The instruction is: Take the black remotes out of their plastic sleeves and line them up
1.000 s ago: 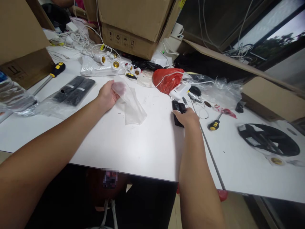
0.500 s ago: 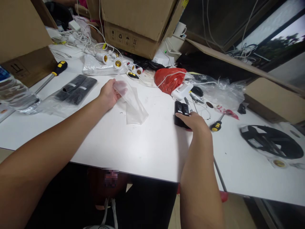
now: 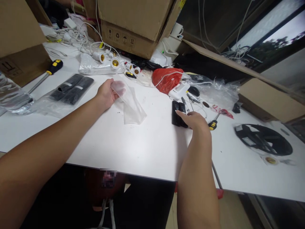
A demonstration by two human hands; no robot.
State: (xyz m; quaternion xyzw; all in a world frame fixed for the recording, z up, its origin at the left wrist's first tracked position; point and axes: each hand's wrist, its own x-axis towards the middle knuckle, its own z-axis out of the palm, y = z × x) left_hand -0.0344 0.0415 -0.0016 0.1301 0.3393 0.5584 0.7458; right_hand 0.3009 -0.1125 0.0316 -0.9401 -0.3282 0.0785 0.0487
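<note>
My left hand [image 3: 108,94] is closed on a translucent plastic bag [image 3: 133,109], which hangs and lies limp to the right over the white table. At the right, my right hand [image 3: 194,120] grips a pair of black blocks [image 3: 176,115] set side by side, with small white labels; my thumb rests on top and my other fingers are hidden. Left of my left hand lies a clear bag with similar black pieces [image 3: 72,89] in it.
A screwdriver [image 3: 45,76] and water bottle [image 3: 14,97] are at the left. Lamp sockets [image 3: 115,63], a red plastic bag [image 3: 166,80] and a white power strip [image 3: 179,91] stand behind. A black reel [image 3: 264,140] and another screwdriver [image 3: 213,124] lie right.
The whole view has shifted slightly, so things sit a little further left. Both hands keep their holds, and the black blocks tilt or turn slightly under my right hand.
</note>
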